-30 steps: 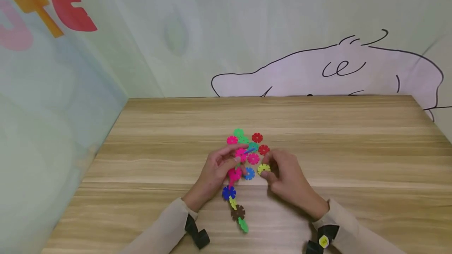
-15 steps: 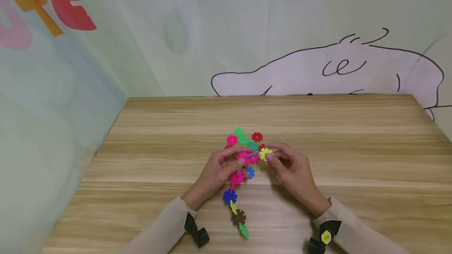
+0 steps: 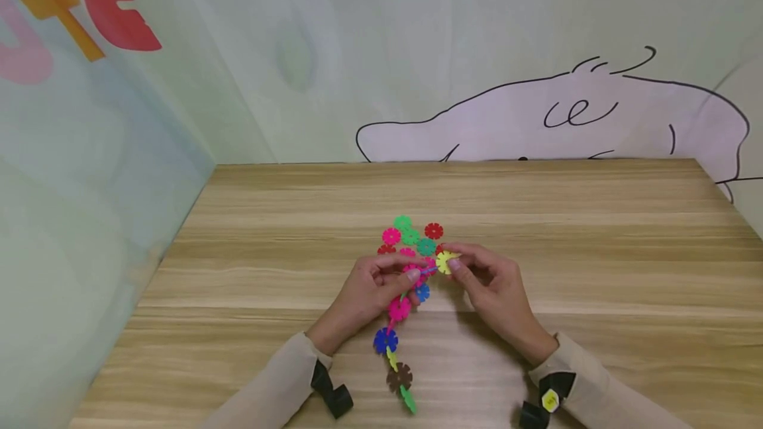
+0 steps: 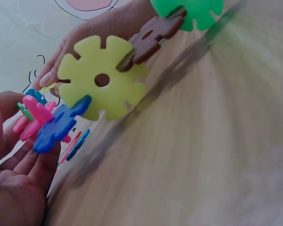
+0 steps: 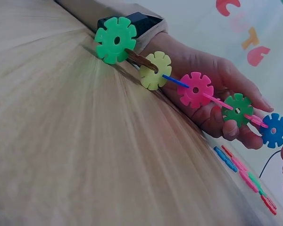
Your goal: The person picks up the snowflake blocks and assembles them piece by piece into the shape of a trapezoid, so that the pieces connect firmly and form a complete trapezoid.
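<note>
Near: your chain of slotted discs (image 3: 385,341) trails toward you; its tail's drag may twist joints loose | Middle: your left hand (image 3: 365,290) pinches its far end, your right hand (image 3: 499,291) a yellow disc (image 3: 444,263) beside the blue end disc (image 5: 273,130); misaligned slots might slip | Far: stray knuckles could scatter loose discs (image 3: 410,237).

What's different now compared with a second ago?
The right hand has moved its yellow disc forward to the blue disc at the end of the chain, whose other end has shifted lower in the head view. The left hand still grips the chain; the visible loose discs lie as before.
</note>
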The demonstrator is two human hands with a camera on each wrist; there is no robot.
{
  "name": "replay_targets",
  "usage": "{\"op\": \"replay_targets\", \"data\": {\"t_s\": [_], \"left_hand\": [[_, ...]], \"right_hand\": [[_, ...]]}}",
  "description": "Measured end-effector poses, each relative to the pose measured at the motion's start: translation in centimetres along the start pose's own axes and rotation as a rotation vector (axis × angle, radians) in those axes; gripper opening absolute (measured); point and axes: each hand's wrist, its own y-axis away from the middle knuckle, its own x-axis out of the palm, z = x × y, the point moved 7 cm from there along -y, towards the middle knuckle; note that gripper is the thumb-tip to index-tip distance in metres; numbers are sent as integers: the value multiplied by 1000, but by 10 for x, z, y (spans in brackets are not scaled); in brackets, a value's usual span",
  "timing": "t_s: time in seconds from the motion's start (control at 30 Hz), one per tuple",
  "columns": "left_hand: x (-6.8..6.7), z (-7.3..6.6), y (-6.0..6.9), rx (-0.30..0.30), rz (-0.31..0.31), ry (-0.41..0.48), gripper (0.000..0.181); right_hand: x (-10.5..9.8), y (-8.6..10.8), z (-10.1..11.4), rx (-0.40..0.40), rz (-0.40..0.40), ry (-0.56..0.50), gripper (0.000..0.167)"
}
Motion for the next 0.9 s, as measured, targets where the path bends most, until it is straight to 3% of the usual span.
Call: {"op": "replay_targets", "data": {"t_s": [0.27,0.6,0.9], "left_hand": [[0,-1,0,5,-45,9,27],[1,-2,-1,11,-41,28,27],[1,-1,0,-1,-46,3,27]], "right_hand": [[-1,0,-1,1,3,14,23],[-2,-1,-4,53,-3,-31,22],[4,-2,-4,17,60,-31,23]]}}
